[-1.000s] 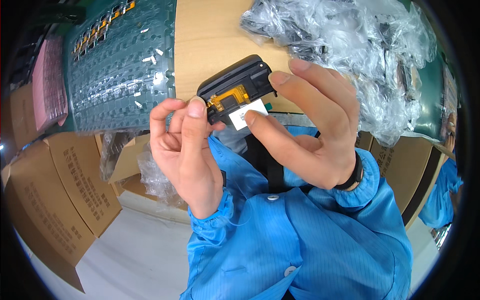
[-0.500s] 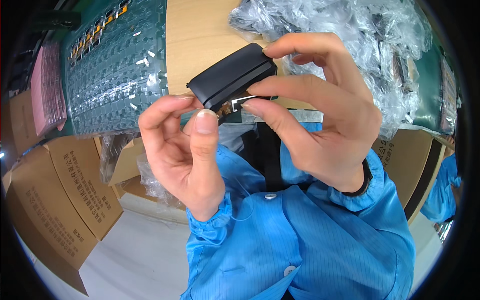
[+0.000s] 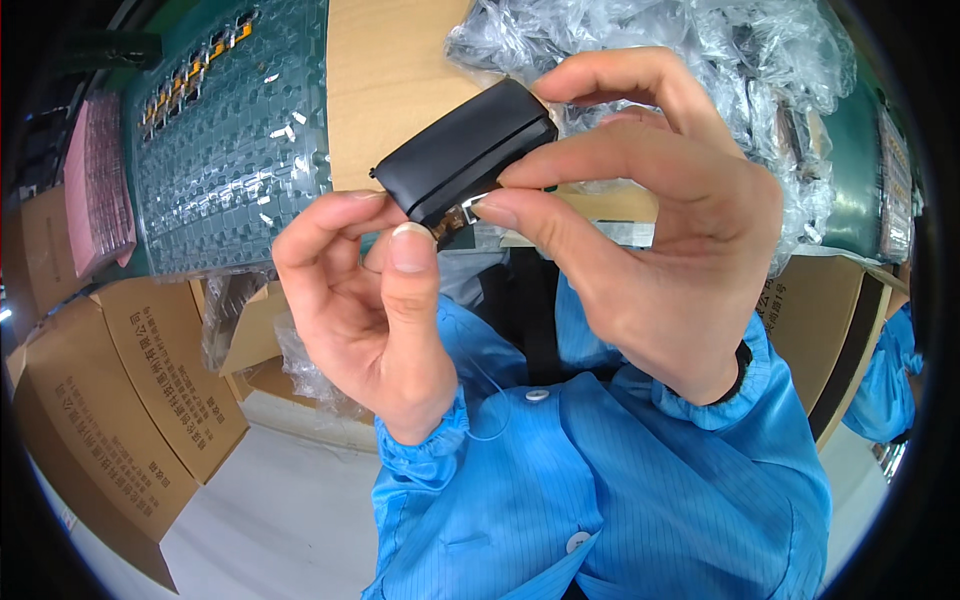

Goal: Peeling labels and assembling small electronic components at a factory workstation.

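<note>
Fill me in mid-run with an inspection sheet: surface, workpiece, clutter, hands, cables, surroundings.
Surface: wood-toned worktop with green areas either side.
Workpiece: black housing, held tilted; small white piece at its lower edge.
Clutter: crumpled clear plastic at right; clear tray at left.
Hands: left hand grips the housing's left end; right hand holds its right side.
Cables: thin looping cord near the left cuff.
Surroundings: cardboard box at left; co-worker's blue clothing at far right.

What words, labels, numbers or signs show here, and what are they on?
Left cardboard box: rows of dark printed characters, not copied out here.
Right cardboard box: dark printing beside the blue sleeve, likewise not copied.
Black casing: no writing visible.
</note>
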### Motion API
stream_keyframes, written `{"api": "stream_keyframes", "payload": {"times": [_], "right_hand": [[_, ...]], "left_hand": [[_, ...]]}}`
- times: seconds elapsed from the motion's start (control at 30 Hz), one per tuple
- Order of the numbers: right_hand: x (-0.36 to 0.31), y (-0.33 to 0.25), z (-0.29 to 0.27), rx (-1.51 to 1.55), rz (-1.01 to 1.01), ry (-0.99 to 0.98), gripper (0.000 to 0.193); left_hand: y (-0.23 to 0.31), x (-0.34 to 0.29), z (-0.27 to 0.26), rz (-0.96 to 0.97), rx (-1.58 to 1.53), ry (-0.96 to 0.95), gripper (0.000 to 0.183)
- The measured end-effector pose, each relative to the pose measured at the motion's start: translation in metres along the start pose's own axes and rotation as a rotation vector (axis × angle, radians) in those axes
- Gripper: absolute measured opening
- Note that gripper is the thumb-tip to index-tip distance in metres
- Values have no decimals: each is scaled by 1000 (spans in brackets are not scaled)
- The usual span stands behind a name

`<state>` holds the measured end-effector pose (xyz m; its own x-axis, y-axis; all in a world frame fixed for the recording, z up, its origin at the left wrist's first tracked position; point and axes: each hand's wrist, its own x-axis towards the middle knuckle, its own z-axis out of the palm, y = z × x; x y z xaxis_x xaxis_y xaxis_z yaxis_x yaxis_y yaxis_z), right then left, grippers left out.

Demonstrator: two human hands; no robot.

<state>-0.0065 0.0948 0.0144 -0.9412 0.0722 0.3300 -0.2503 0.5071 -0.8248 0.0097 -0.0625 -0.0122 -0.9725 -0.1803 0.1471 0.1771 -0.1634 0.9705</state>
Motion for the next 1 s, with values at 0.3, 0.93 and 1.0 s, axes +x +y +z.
{"api": "stream_keyframes", "payload": {"times": [0.3, 0.93, 1.0], "right_hand": [[-6, -3, 12, 354, 120, 134, 48], [-12, -11, 21, 1057, 620, -57, 22], [-14, -10, 20, 1039, 475, -72, 28]], "left_hand": [[-4, -2, 0, 11, -189, 49, 30], [8, -2, 15, -120, -112, 145, 34], [7, -1, 14, -137, -107, 160, 34]]}}
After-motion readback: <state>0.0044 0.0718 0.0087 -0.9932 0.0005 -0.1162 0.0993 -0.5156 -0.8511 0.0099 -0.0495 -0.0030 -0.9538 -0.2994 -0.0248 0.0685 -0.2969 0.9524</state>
